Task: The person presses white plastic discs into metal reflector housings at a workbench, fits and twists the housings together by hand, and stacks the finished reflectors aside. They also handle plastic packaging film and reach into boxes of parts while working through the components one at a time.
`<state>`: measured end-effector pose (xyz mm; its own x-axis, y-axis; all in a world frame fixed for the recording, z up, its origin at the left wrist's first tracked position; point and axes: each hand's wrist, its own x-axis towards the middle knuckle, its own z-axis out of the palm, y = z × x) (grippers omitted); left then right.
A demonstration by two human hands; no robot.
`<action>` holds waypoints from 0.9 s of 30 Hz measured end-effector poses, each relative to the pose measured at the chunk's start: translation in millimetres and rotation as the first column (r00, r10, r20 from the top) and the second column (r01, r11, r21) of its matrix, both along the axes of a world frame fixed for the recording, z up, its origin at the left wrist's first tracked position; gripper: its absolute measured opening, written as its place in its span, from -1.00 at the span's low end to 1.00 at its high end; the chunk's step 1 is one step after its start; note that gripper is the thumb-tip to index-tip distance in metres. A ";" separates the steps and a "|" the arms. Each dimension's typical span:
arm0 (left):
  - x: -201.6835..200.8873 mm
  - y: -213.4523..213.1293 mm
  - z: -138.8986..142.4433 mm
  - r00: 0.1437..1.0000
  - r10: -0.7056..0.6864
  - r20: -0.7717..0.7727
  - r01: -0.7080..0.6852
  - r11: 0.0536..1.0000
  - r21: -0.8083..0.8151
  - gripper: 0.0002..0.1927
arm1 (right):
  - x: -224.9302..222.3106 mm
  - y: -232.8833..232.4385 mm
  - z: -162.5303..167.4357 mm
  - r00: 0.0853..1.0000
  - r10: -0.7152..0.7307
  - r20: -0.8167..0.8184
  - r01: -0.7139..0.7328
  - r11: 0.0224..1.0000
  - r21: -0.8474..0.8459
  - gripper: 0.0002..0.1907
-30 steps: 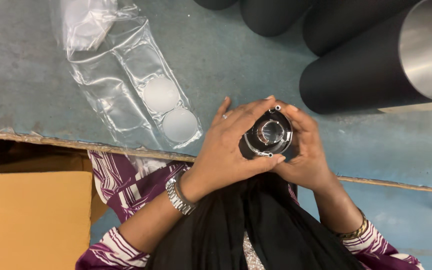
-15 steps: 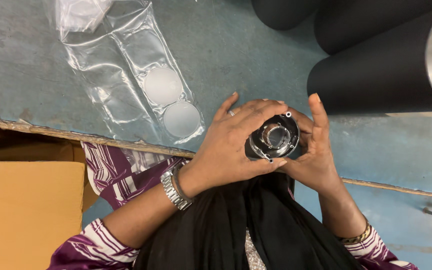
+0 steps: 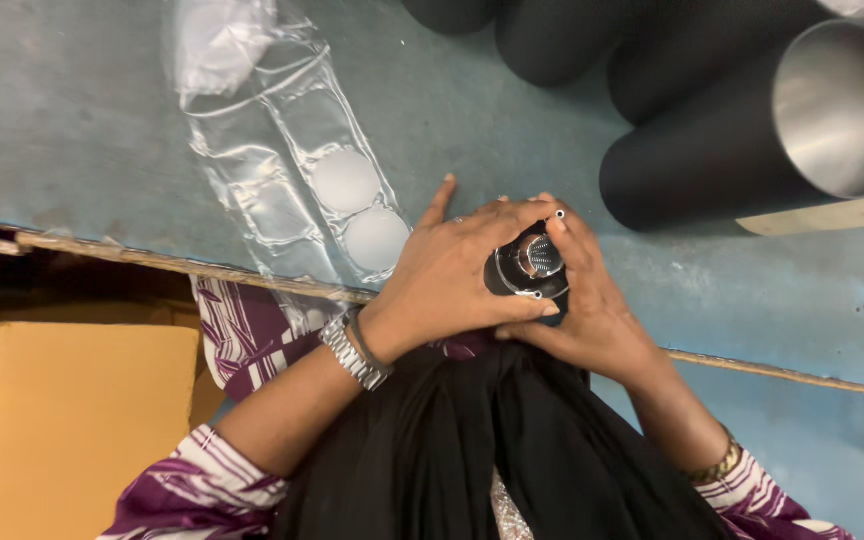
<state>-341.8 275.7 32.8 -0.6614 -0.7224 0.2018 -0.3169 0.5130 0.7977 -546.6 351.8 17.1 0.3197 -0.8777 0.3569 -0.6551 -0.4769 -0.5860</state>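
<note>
We see the left hand (image 3: 452, 270) curled over a small round black part with a shiny metal centre (image 3: 529, 268), fingers closed on its rim. The right hand (image 3: 592, 305) cups it from beneath. Just left of the left hand lies a clear plastic sleeve of white discs (image 3: 292, 170) on the blue desk (image 3: 72, 120).

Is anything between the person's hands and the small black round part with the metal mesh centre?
Nothing visible: left hand and right hand both clasp the small black round part with a metal mesh centre directly.
</note>
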 end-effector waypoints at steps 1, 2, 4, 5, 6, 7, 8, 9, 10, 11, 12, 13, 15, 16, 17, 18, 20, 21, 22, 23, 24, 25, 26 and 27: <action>-0.1 -1.2 1.7 0.999 0.009 -0.031 -0.007 0.999 0.044 -0.07 | 4.0 0.5 -3.2 1.000 -0.004 0.000 0.004 1.000 -0.009 0.31; 0.4 -2.9 3.3 0.998 0.017 -0.062 -0.011 0.996 0.087 -0.06 | 5.6 0.3 -5.2 0.989 -0.026 0.148 0.017 0.998 0.063 0.30; 2.7 -5.7 7.1 0.987 0.045 -0.157 -0.034 0.997 0.074 -0.06 | 5.1 0.1 -6.9 0.902 -0.099 0.420 0.009 0.978 0.210 0.28; 5.3 -6.9 8.9 0.973 0.059 -0.222 -0.056 0.998 0.020 -0.07 | 2.9 -0.3 -6.3 0.823 -0.110 0.558 -0.041 0.967 0.252 0.29; 7.5 -8.0 10.7 0.955 0.064 -0.288 -0.078 0.996 -0.036 -0.08 | -0.7 -0.9 -4.1 0.722 -0.127 0.680 -0.096 0.955 0.281 0.30; 9.9 -9.8 11.8 0.945 0.016 -0.325 -0.063 0.989 -0.133 -0.08 | -4.2 -2.3 -1.5 0.604 -0.147 0.783 -0.156 0.942 0.297 0.30; 13.2 -11.2 12.6 0.933 -0.036 -0.357 -0.049 0.973 -0.227 -0.09 | -6.1 -3.0 0.7 0.549 -0.139 0.824 -0.195 0.937 0.289 0.28; 12.9 -11.2 12.5 0.921 -0.061 -0.386 -0.052 0.960 -0.276 -0.08 | -5.2 -3.7 1.6 0.490 -0.133 0.861 -0.235 0.931 0.278 0.27; 14.5 -12.1 11.6 0.907 -0.086 -0.412 -0.058 0.944 -0.325 -0.07 | -3.6 -5.2 2.0 0.428 -0.127 0.895 -0.276 0.924 0.263 0.25; 13.2 -11.1 9.9 0.893 -0.077 -0.443 -0.082 0.940 -0.331 -0.04 | 0.2 -7.3 1.2 0.416 -0.112 0.902 -0.315 0.913 0.259 0.25; 12.7 -10.9 7.4 0.878 -0.055 -0.476 -0.129 0.930 -0.345 -0.02 | 6.5 -9.9 -1.2 0.404 -0.098 0.910 -0.356 0.899 0.255 0.25; 12.2 -10.2 4.6 0.860 -0.032 -0.509 -0.177 0.917 -0.357 0.01 | 12.3 -13.1 -3.2 0.391 -0.085 0.917 -0.397 0.883 0.251 0.25; 11.5 -9.3 -1.6 0.814 0.035 -0.579 -0.312 0.869 -0.385 0.03 | 25.9 -21.0 -8.1 0.392 0.002 0.920 -0.419 0.890 0.177 0.15; 11.4 -9.0 -4.3 0.801 0.077 -0.593 -0.361 0.853 -0.376 0.03 | 32.5 -24.6 -9.7 0.391 0.043 0.919 -0.430 0.892 0.141 0.11; 11.3 -8.7 -6.4 0.786 0.118 -0.607 -0.408 0.836 -0.366 0.03 | 41.0 -28.5 -11.7 0.329 0.025 0.944 -0.353 0.930 0.098 -0.03; 12.3 -8.4 -7.4 0.768 0.157 -0.621 -0.454 0.817 -0.354 0.03 | 49.5 -33.3 -13.0 0.264 0.015 0.964 -0.270 0.961 0.059 -0.14; 10.0 -5.8 -6.7 0.739 0.222 -0.637 -0.487 0.829 -0.277 0.01 | 60.3 -40.3 -11.0 0.210 0.014 0.978 -0.117 0.993 0.011 -0.31; 8.8 -4.0 -4.8 0.724 0.253 -0.642 -0.500 0.834 -0.235 0.00 | 63.4 -42.4 -8.4 0.221 0.015 0.975 -0.051 0.999 -0.004 -0.38; 7.1 -2.3 -2.4 0.717 0.276 -0.640 -0.486 0.856 -0.176 -0.02 | 65.5 -43.6 -5.1 0.231 0.014 0.973 0.015 1.000 -0.018 -0.41; 8.4 0.8 0.6 0.712 0.299 -0.635 -0.470 0.875 -0.115 -0.04 | 63.7 -46.2 -0.6 0.361 -0.002 0.933 0.098 0.995 -0.036 -0.40; 7.7 3.0 3.5 0.708 0.321 -0.629 -0.450 0.891 -0.053 -0.06 | 60.2 -49.9 4.4 0.483 -0.029 0.875 0.177 0.982 -0.065 -0.38; 10.8 5.3 6.1 0.742 0.287 -0.606 -0.463 0.873 -0.154 -0.07 | 58.0 -52.6 8.9 0.593 -0.067 0.802 0.249 0.963 -0.103 -0.35; 14.2 7.1 8.1 0.775 0.256 -0.578 -0.468 0.846 -0.253 -0.08 | 56.6 -54.8 12.7 0.648 -0.081 0.757 0.279 0.950 -0.137 -0.35; 14.4 6.9 9.0 0.805 0.229 -0.547 -0.468 0.812 -0.349 -0.09 | 56.6 -55.9 16.0 0.700 -0.098 0.708 0.305 0.937 -0.172 -0.36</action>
